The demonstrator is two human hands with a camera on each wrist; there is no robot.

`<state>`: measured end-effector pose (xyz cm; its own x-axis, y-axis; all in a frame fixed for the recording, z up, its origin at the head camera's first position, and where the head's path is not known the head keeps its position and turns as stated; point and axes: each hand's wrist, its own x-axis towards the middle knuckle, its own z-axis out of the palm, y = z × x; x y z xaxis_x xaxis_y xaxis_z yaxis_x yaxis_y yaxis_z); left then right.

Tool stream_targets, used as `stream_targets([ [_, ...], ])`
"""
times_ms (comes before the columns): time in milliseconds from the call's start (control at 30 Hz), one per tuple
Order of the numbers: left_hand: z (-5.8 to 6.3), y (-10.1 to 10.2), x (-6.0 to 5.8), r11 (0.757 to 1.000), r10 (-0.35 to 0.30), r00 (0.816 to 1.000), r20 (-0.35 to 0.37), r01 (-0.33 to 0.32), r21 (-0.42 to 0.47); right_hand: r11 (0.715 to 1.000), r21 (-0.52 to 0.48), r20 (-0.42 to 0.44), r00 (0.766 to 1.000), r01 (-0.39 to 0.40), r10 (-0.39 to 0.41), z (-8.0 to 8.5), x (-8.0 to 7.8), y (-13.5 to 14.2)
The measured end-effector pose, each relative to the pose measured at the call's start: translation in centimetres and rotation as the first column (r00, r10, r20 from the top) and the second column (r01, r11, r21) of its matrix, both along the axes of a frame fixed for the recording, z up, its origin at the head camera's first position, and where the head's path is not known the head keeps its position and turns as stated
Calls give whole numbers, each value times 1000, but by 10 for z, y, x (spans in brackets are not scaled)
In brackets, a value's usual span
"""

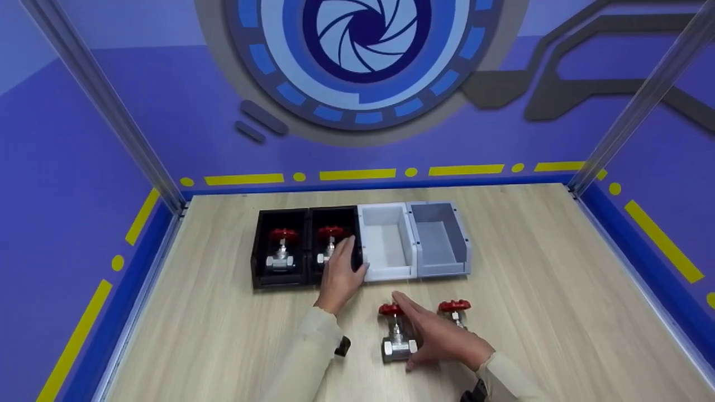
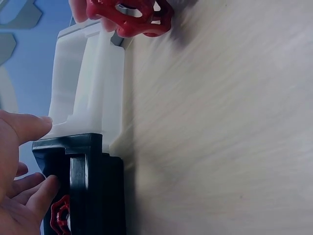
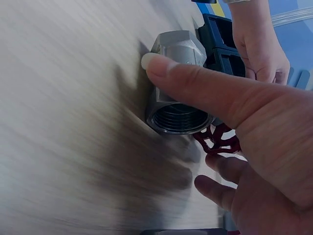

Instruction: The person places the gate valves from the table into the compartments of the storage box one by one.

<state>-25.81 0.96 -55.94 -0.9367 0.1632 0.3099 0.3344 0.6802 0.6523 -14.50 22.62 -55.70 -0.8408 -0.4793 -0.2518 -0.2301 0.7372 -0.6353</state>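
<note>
Right hand [image 1: 447, 338] wide around a hex-ended metal valve [image 1: 397, 350], contact unclear; left hand [image 1: 339, 279] loose at a smooth black bin [image 1: 334, 216].

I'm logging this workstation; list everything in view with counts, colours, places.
Table: 1, pale wood, foreground
Walls: 3, purple-blue, around it
Posts: 2, silvery, back corners
Black bins: 2, black, row's left
White bin: 1, white, beside them
Grey bin: 1, grey, right end
Valves: 4, silver-red, two on table, one per black bin
Devices: 2, black, wrists
Sleeves: 2, beige, forearms
Left hand: 1, bare, at right black bin
Right hand: 1, bare, beside valve
</note>
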Motion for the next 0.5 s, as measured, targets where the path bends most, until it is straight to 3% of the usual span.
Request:
stream_targets([
  [500, -3, 6, 0, 1000, -11, 1000, -22, 11, -2, 996, 79, -129, 991, -33, 43, -3, 3, 1],
])
